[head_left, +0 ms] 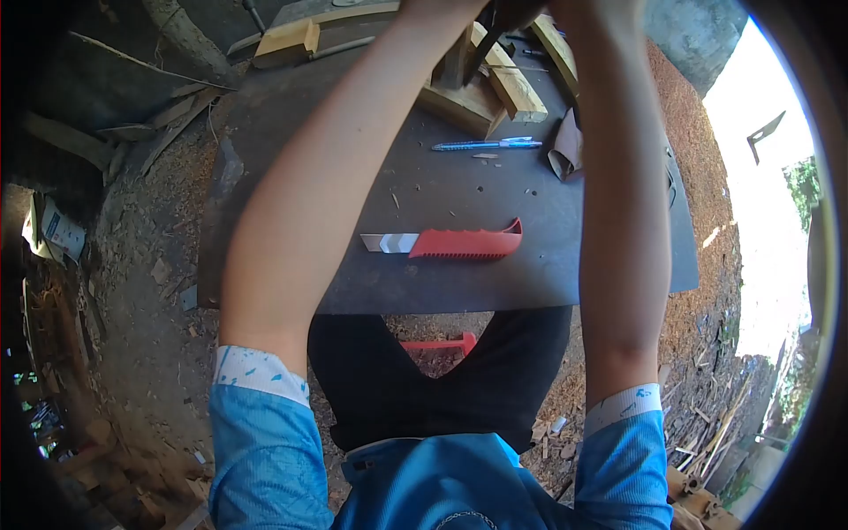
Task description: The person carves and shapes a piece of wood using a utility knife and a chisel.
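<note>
Both my arms stretch forward over the dark tabletop point(371, 177). My left hand point(449, 7) and my right hand point(579, 7) are cut off by the upper edge of the view, so their fingers are hidden. Between them is a dark shape point(514, 12) that I cannot make out. Below it a narrow dark bar point(481, 55) slants down against a wooden block point(464, 104). A sawn wooden piece point(514, 88) lies beside that block. Nearer to me, a blue pen point(486, 144) and a red utility knife point(468, 243) with its blade out lie on the tabletop.
A folded brown sheet, perhaps sandpaper point(565, 148), lies near my right forearm. Another wooden block point(287, 42) sits at the far left of the table. Under the front edge shows a red object point(464, 343). Wood scraps and shavings point(698, 168) cover the ground.
</note>
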The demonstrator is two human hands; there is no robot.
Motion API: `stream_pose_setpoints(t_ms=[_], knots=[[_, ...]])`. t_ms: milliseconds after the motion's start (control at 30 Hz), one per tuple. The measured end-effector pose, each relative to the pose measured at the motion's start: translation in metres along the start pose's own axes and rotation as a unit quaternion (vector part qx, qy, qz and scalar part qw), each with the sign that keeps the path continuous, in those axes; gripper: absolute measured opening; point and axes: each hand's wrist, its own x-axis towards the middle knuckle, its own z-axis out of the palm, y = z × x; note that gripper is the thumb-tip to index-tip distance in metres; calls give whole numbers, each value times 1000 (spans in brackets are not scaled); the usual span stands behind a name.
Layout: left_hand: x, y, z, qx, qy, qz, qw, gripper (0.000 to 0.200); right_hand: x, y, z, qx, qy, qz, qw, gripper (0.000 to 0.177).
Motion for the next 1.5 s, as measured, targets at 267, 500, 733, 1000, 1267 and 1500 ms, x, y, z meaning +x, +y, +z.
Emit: stream_pose_setpoints(t_ms=[267,500,733,1000,1267,1500], knots=[[2,4,-24,-46,16,-113,992,34,-8,4,-15,35,39,10,999,44],[12,23,-81,225,-299,-268,888,25,-22,-29,-56,84,98,-45,991,41],[-40,-8,-108,442,-575,-171,667,113,-38,-13,-67,135,167,13,977,44],[-35,-52,-107,425,-618,-96,654,118,-37,7,-80,97,208,33,973,47],[-57,24,-121,537,-577,-107,606,110,-45,-21,-76,5,216,-25,976,46],[-85,139,-176,544,-510,-170,644,106,-52,-42,-114,75,19,94,993,36]])
